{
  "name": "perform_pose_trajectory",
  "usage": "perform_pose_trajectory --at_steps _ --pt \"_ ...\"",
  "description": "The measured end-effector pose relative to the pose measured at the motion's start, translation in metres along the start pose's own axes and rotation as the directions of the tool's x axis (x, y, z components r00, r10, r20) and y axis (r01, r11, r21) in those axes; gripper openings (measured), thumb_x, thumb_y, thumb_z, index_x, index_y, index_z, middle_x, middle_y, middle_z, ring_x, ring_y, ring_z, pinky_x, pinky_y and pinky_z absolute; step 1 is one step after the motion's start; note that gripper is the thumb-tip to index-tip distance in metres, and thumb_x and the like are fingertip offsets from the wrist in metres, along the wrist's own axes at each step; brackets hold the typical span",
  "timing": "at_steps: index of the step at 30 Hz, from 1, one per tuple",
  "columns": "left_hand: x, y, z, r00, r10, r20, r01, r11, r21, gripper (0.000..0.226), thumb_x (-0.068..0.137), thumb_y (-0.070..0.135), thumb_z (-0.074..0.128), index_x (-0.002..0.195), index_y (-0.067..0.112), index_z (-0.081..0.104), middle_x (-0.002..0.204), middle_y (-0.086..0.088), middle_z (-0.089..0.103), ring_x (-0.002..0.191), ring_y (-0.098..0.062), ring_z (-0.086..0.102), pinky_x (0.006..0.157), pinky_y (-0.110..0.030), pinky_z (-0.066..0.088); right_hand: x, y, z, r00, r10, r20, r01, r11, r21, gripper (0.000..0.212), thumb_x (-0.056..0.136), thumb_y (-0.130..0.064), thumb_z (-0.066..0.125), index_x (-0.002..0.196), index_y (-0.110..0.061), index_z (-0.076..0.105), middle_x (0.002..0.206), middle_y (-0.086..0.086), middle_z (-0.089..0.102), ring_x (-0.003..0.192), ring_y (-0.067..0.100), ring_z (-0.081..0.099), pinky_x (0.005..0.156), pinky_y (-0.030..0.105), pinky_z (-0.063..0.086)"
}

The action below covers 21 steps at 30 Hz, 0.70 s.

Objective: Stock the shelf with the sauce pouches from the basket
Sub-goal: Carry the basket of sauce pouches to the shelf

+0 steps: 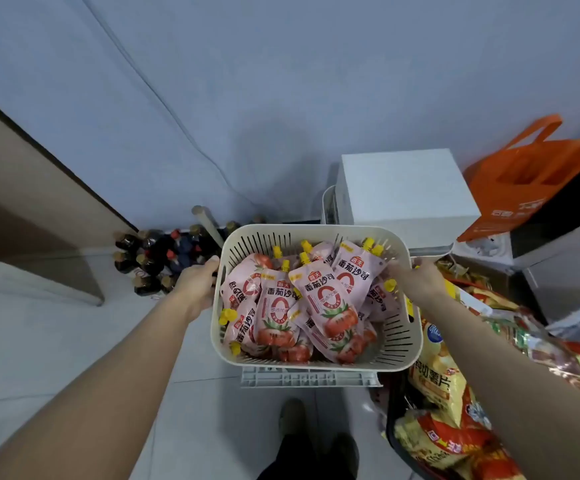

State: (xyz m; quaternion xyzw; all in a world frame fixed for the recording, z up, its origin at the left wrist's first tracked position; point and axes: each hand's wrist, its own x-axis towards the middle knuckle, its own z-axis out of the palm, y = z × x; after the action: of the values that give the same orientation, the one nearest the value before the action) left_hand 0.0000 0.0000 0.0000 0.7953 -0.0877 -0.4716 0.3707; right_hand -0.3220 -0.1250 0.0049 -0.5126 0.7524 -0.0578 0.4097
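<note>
Head view, only one available. Basket point(316, 229) sits centre frame, cream plastic with slotted walls, held from both sides. Left hand point(196, 289) is at the left rim, fingers curled into the handle slot, a firm grip. Right hand point(420, 278) is at the upper right rim, fingers hooked over the edge. That reads as a grip too, though the fingertips are partly hidden behind the rim. Sauce pouches point(326, 299) are all inside the basket: pink spouted packs with yellow caps, piled loosely and overlapping, spouts mostly towards the top of the frame. The load fills the floor of the basket, so it looks full or close to it. A grey slatted crate point(309, 379) shows just below the basket; can't tell if the basket rests on it or is lifted clear. No shelf in frame. Progress call: stocking hasn't started as far as this shows. No pouch is out of the basket and none is in a hand, so the whole load is left to place, and the shelf has to be reached first. Surroundings: dark bottles point(157, 258) on the floor centre left, a white box point(402, 188) above the basket, an orange bag point(530, 174) upper right, snack bags point(447, 382) lower right, and a shoe point(292, 417) at bottom centre.
</note>
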Motion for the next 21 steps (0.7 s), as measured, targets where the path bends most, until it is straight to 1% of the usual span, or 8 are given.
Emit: perform_pose_trajectory --at_steps 1,3,5,7,9,11,16,21 --pt "0.002 -0.001 0.000 0.999 -0.045 0.026 0.046 0.998 -0.043 0.032 0.093 0.038 0.047 0.094 0.009 0.061 0.086 -0.009 0.066 0.073 -0.023 0.062 0.058 -0.031 0.048 0.003 0.001 0.001 0.999 0.018 -0.048 -0.017 1.000 0.004 0.061 0.086 -0.043 0.058 0.129 -0.001 0.045 0.129 0.022 0.053 0.116 0.038 0.052 0.097 0.051 0.045" --pt "0.010 -0.005 0.002 0.993 -0.112 0.025 0.114 0.991 -0.077 0.032 0.092 0.038 0.048 0.085 0.010 0.062 0.082 -0.010 0.065 0.068 -0.024 0.060 0.055 -0.030 0.047 0.007 0.003 0.002 0.995 0.056 -0.088 -0.054 0.998 0.026 0.058 0.088 -0.044 0.055 0.125 0.000 0.048 0.121 0.022 0.056 0.109 0.038 0.055 0.090 0.048 0.048" --pt "0.017 -0.010 0.004 0.986 -0.165 0.019 0.166 0.982 -0.090 0.035 0.091 0.040 0.050 0.078 0.010 0.063 0.076 -0.011 0.064 0.063 -0.025 0.058 0.056 -0.030 0.048 0.009 0.007 0.006 0.997 0.081 0.002 -0.081 0.987 0.138 0.053 0.089 -0.042 0.052 0.113 0.005 0.058 0.090 0.017 0.062 0.081 0.031 0.059 0.068 0.038 0.048" --pt "0.024 -0.011 0.006 0.981 -0.193 -0.012 0.191 0.978 -0.086 0.038 0.090 0.042 0.050 0.073 0.011 0.062 0.070 -0.009 0.062 0.057 -0.024 0.055 0.054 -0.029 0.047 0.012 0.011 0.009 0.988 0.136 0.069 -0.150 0.949 0.278 0.047 0.090 -0.041 0.050 0.093 0.005 0.062 0.075 0.015 0.059 0.069 0.028 0.055 0.065 0.034 0.042" --pt "0.029 -0.012 0.008 0.974 -0.222 -0.035 0.218 0.972 -0.089 0.040 0.089 0.043 0.052 0.066 0.011 0.058 0.063 -0.007 0.058 0.051 -0.022 0.050 0.051 -0.028 0.044 0.017 0.015 0.010 0.974 0.186 0.129 -0.223 0.879 0.421 0.039 0.091 -0.039 0.049 0.080 -0.003 0.055 0.071 0.014 0.054 0.063 0.026 0.050 0.061 0.034 0.039" --pt "0.033 -0.014 0.009 0.967 -0.251 -0.049 0.246 0.965 -0.094 0.041 0.088 0.044 0.054 0.064 0.011 0.057 0.063 -0.006 0.057 0.052 -0.021 0.050 0.052 -0.029 0.044 0.019 0.018 0.009 0.964 0.205 0.170 -0.264 0.826 0.499 0.035 0.094 -0.037 0.048 0.078 -0.006 0.052 0.067 0.011 0.053 0.053 0.022 0.047 0.051 0.029 0.037" --pt "0.037 -0.014 0.013 0.957 -0.290 -0.024 0.287 0.955 -0.079 0.048 0.087 0.051 0.051 0.071 0.007 0.060 0.064 -0.005 0.053 0.055 -0.019 0.045 0.053 -0.030 0.042 0.019 0.022 0.002 0.951 0.202 0.236 -0.301 0.786 0.540 0.039 0.098 -0.035 0.043 0.078 -0.003 0.055 0.064 0.011 0.056 0.051 0.020 0.049 0.052 0.027 0.041" --pt "0.038 -0.013 0.014 0.948 -0.311 0.063 0.318 0.933 -0.170 0.049 0.090 0.048 0.048 0.073 0.003 0.060 0.060 -0.002 0.042 0.052 -0.013 0.037 0.051 -0.024 0.037 0.021 0.022 0.001 0.943 0.222 0.246 -0.325 0.770 0.549 0.041 0.098 -0.037 0.044 0.079 -0.003 0.057 0.064 0.010 0.058 0.053 0.018 0.051 0.055 0.026 0.044"
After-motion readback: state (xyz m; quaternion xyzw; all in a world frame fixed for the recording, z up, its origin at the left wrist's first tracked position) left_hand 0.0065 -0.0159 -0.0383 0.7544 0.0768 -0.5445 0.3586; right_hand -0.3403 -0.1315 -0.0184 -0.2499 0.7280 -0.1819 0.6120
